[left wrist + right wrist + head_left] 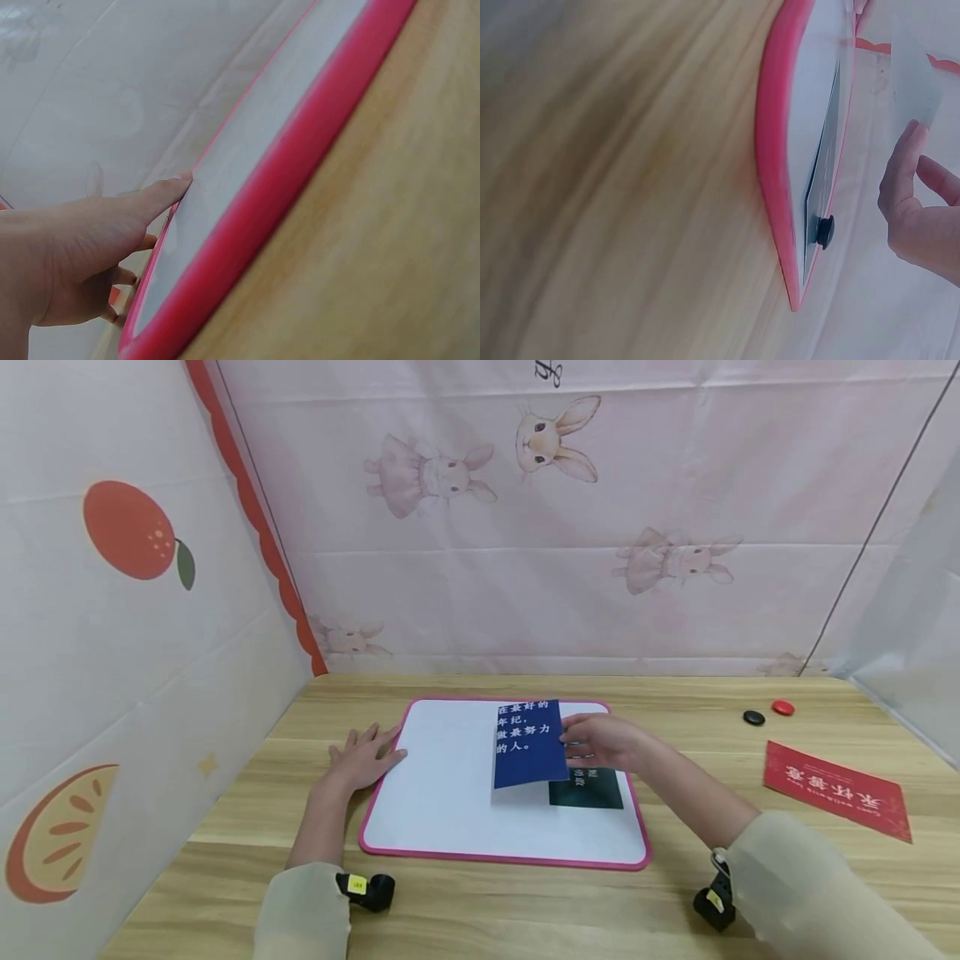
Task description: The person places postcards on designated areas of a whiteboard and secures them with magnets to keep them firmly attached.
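Note:
A whiteboard (438, 785) with a pink rim lies flat on the wooden table. My left hand (363, 760) rests at its left edge, fingers spread and the thumb (176, 184) over the rim. My right hand (606, 742) pinches a dark blue card (528, 760) with white Chinese writing by its right edge and holds it above the board. Under that hand, a dark green card (588, 792) lies on the right part of the board, partly covered by the blue one. In the right wrist view a round black magnet (826, 232) sits on the green card.
To the right of the board, a red card (836, 789) with writing lies on the table (525, 910). Behind it are a black round magnet (753, 717) and a red one (783, 707). Printed curtains (480, 602) hang at the back and both sides.

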A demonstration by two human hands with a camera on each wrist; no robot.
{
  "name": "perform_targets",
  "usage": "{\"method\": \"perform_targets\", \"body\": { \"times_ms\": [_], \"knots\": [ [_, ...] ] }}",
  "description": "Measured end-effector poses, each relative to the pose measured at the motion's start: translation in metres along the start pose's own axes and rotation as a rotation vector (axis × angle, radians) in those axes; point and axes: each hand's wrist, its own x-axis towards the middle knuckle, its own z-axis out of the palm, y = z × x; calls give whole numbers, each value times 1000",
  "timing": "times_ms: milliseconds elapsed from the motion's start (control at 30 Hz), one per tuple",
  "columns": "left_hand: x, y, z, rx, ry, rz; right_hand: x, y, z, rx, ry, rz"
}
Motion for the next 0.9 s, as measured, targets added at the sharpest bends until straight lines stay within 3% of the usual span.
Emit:
{"method": "perform_targets", "body": {
  "times_ms": [400,900],
  "knots": [
    [2,-1,-2,1,-7,-8,7,-5,8,4,-26,5],
    [2,-2,0,11,0,-1,19,0,23,-18,35,46]
  ]
}}
